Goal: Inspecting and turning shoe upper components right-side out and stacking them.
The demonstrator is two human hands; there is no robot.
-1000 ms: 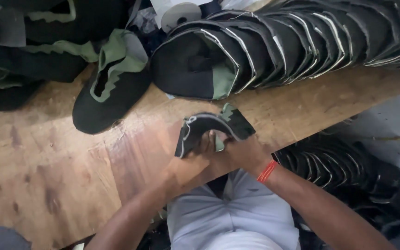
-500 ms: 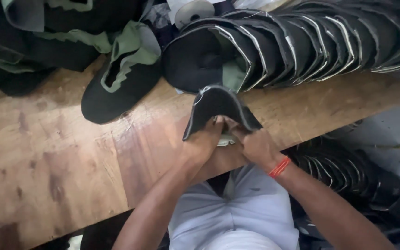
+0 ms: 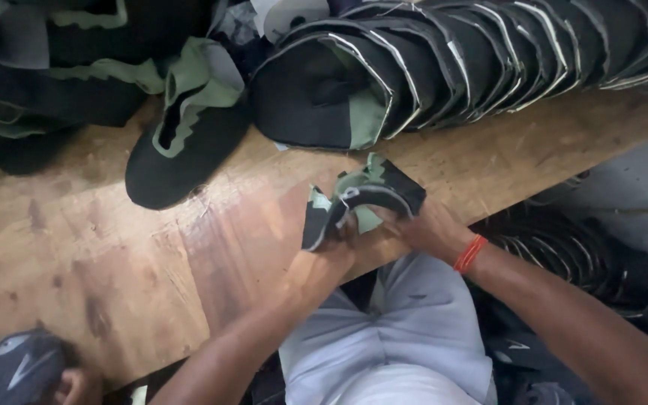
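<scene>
Both my hands grip one black shoe upper with pale green lining (image 3: pixel 361 199) just above the near edge of the wooden workbench (image 3: pixel 114 262). My left hand (image 3: pixel 331 251) pinches its left side, and my right hand (image 3: pixel 425 225), with an orange band at the wrist, holds its right side. The piece is folded, with the green lining showing outward. A single black and green upper (image 3: pixel 181 139) lies flat on the bench to the left.
A long row of nested black uppers (image 3: pixel 474 60) lies across the back of the bench. A heap of black and green pieces (image 3: pixel 46 67) fills the back left. More black uppers (image 3: pixel 564 255) are stacked below the bench at right. Another person's hand (image 3: pixel 69 386) shows at bottom left.
The upper in my hands has been folded over, so its green lining now shows where the black outside faced up before. Both hands kept hold and shifted slightly.
</scene>
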